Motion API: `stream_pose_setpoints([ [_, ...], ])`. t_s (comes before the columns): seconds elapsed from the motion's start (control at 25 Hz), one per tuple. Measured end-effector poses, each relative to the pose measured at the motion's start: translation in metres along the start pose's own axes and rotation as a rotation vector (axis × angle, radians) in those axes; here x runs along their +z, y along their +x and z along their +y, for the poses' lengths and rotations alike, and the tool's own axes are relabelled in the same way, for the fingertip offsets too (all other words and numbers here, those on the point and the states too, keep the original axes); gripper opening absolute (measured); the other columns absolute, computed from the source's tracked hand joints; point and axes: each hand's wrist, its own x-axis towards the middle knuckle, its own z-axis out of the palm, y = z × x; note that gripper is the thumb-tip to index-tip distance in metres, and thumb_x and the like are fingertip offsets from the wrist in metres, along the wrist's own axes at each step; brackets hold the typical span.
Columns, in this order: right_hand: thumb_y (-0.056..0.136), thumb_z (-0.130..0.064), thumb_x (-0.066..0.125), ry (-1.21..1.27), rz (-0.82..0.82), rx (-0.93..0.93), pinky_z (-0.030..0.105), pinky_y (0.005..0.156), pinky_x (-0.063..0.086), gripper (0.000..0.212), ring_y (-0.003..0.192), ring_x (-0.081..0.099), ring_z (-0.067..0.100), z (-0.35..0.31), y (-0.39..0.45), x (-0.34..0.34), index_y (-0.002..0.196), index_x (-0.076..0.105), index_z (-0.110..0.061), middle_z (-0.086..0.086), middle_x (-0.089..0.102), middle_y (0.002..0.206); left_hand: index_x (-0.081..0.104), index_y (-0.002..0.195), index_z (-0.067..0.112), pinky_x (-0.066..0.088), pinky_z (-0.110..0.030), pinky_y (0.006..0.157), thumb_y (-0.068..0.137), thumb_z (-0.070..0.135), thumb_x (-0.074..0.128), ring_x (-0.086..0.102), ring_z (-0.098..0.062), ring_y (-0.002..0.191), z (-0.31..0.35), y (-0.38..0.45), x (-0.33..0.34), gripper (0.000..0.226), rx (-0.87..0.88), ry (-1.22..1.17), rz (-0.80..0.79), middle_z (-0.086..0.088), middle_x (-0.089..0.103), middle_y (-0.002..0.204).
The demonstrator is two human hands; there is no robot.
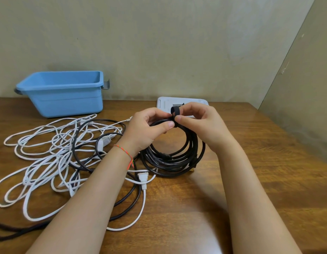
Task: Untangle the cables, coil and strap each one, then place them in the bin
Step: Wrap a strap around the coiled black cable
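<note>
Bare wooden table (259, 162) right of hands (174, 123).

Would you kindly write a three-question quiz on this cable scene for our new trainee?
1. True or false: the blue bin already holds a coiled cable.
2. Which hands hold the black coil? A left only, B right only, C both.
3. What is the right hand pinching on top of the coil?

Key: 1 false, no cable shows inside. 2 C; the left hand grips it too. 3 the black strap.
</note>
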Motion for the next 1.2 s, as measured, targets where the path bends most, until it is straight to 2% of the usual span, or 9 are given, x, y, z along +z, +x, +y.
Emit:
stream_pose_setpoints([
  [0.12,0.088,-0.009,0.071,0.001,0.020,-0.020,0.045,0.091,0.057,0.009,0.094,0.070,0.023,0.001,0.000,0.003,0.096,0.071,-0.009,0.008,0.071,0.097,0.070,0.101,0.011,0.045,-0.010,0.059,0.084,0.008,0.076,0.066,0.000,0.075,-0.001,0.000,-0.001,0.018,0.010,0.006,-0.002,0.009,0.070,0.082],
  [0.24,0.086,-0.008,0.073,0.012,0.043,-0.022,0.042,0.085,0.059,0.009,0.087,0.070,0.021,-0.001,0.000,0.004,0.095,0.069,-0.007,0.007,0.071,0.093,0.069,0.092,0.023,0.054,-0.024,0.071,0.078,0.020,0.081,0.069,-0.010,0.084,-0.004,0.001,0.000,0.018,0.027,0.042,0.000,0.005,0.073,0.088],
  [0.32,0.085,-0.008,0.074,-0.008,0.084,-0.051,0.042,0.081,0.059,0.008,0.081,0.067,0.014,-0.002,0.001,0.006,0.091,0.069,-0.006,0.000,0.069,0.085,0.068,0.090,0.023,0.056,-0.032,0.079,0.076,0.025,0.083,0.069,-0.014,0.089,-0.002,0.000,0.002,0.021,0.052,0.084,0.002,0.003,0.072,0.091],
  [0.4,0.085,-0.009,0.074,-0.043,0.113,-0.072,0.044,0.081,0.058,0.007,0.081,0.065,0.011,-0.001,0.002,0.009,0.089,0.070,-0.007,-0.003,0.068,0.083,0.066,0.086,0.023,0.054,-0.034,0.080,0.076,0.024,0.085,0.068,-0.014,0.087,-0.001,-0.001,0.004,0.021,0.067,0.086,0.020,0.002,0.071,0.089],
  [0.56,0.086,-0.008,0.071,-0.038,0.122,-0.029,0.045,0.087,0.056,0.008,0.091,0.068,0.019,-0.002,0.003,0.011,0.094,0.071,-0.009,0.005,0.072,0.092,0.067,0.084,0.019,0.056,-0.042,0.084,0.077,0.018,0.083,0.070,-0.020,0.088,0.001,-0.002,0.006,0.018,0.076,0.049,0.045,-0.003,0.072,0.088],
  [0.76,0.087,0.004,0.066,0.131,0.113,-0.016,0.032,0.083,0.059,0.012,0.091,0.072,0.021,-0.008,0.000,0.006,0.095,0.071,-0.004,0.010,0.075,0.094,0.068,0.085,0.019,0.055,-0.031,0.081,0.078,0.014,0.083,0.069,-0.014,0.086,0.006,-0.003,0.011,0.017,0.092,0.079,0.012,0.000,0.072,0.088],
  [0.92,0.082,0.001,0.073,0.098,0.174,-0.031,0.033,0.080,0.059,0.011,0.083,0.071,0.018,-0.004,0.001,0.005,0.093,0.071,0.002,0.011,0.073,0.088,0.070,0.087,0.015,0.054,-0.025,0.081,0.080,0.010,0.079,0.068,-0.011,0.086,0.009,-0.004,0.012,0.012,0.075,0.073,0.009,-0.001,0.072,0.088],
  [1.08,0.082,0.000,0.074,0.025,0.208,-0.055,0.032,0.077,0.058,0.012,0.077,0.068,0.013,-0.002,0.002,0.011,0.092,0.070,0.005,0.012,0.072,0.085,0.072,0.085,0.006,0.046,-0.012,0.063,0.082,0.007,0.077,0.063,0.002,0.068,0.012,-0.006,0.015,0.006,0.025,0.023,0.054,0.005,0.069,0.076],
  [1.2,0.082,-0.005,0.076,-0.027,0.206,-0.026,0.029,0.074,0.058,0.009,0.075,0.069,0.012,-0.001,0.004,0.014,0.090,0.073,-0.002,0.007,0.073,0.082,0.071,0.080,0.004,0.043,-0.010,0.057,0.083,0.007,0.076,0.059,0.003,0.061,0.012,-0.006,0.019,0.007,0.015,0.024,0.113,0.006,0.066,0.068],
])
